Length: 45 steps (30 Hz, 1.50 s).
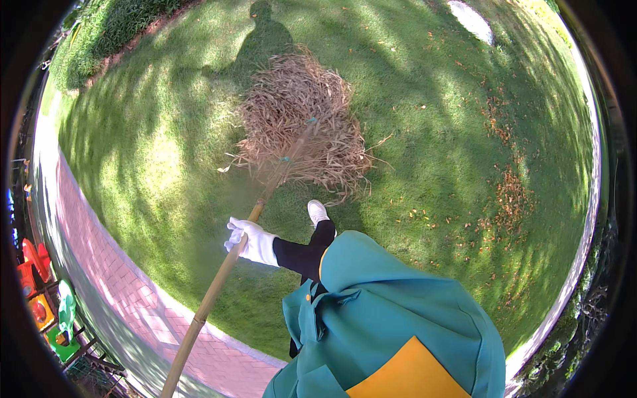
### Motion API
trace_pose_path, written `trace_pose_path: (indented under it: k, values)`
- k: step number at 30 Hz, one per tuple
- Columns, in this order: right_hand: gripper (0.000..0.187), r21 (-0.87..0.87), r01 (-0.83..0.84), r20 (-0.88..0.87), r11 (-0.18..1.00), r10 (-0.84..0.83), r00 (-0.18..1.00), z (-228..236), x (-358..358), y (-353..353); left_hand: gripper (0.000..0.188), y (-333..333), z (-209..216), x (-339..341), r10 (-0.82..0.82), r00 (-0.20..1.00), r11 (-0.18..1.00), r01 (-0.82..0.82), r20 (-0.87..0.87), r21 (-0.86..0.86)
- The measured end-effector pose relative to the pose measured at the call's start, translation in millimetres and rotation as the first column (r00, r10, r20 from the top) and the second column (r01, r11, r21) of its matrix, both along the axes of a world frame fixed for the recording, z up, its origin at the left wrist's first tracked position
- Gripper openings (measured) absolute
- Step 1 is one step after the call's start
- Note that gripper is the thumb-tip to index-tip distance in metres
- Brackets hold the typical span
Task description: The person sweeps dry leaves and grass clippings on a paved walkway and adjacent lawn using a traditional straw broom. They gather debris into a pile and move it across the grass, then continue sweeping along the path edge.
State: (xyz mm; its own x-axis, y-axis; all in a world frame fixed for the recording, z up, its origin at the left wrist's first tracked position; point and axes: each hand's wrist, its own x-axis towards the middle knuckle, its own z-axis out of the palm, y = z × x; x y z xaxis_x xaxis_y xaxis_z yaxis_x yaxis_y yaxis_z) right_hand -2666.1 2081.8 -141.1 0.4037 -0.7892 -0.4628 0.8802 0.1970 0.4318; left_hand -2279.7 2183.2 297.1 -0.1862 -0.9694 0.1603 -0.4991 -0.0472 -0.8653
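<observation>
Head view: gloved left hand (248,240) grips bamboo broom (300,142) on lawn (431,166).

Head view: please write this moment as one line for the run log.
hand: one white-gloved hand grips bamboo broom handle | other hand: not in view | broom head: on grass | scattered dry leaves: at right

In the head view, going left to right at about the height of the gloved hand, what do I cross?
Coloured play equipment → brick path → bamboo broom handle → white-gloved hand gripping it → white shoe → scattered dry leaves on the grass.
</observation>
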Motion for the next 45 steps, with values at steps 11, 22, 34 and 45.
trace_pose_path:
  k: [11,22,34,45]
  values:
    - [0.036,0.465,0.718,-0.567,0.517,-0.449,0.691,-44.3,-329.5,151.2,0.027,-197.0,-267.5,-271.5,-0.588,0.448,0.592,0.805,-0.674,0.019]
    - [0.035,0.303,0.484,-0.338,0.821,-0.382,0.86,-20.4,-326.3,29.8,0.012,-165.6,-236.4,-232.4,-0.47,0.737,0.858,0.511,-0.485,-0.055]
    - [0.031,-0.006,0.094,-0.148,0.996,-0.094,0.984,37.2,-359.8,-122.9,0.007,-38.4,-79.9,-362.2,-0.05,0.972,0.999,0.046,-0.231,-0.02]
    - [0.023,0.073,0.82,-0.178,0.568,-0.801,0.571,-47.0,-611.0,106.0,0.011,-221.0,-175.4,-668.0,-0.503,0.693,0.703,0.676,-0.516,0.223]
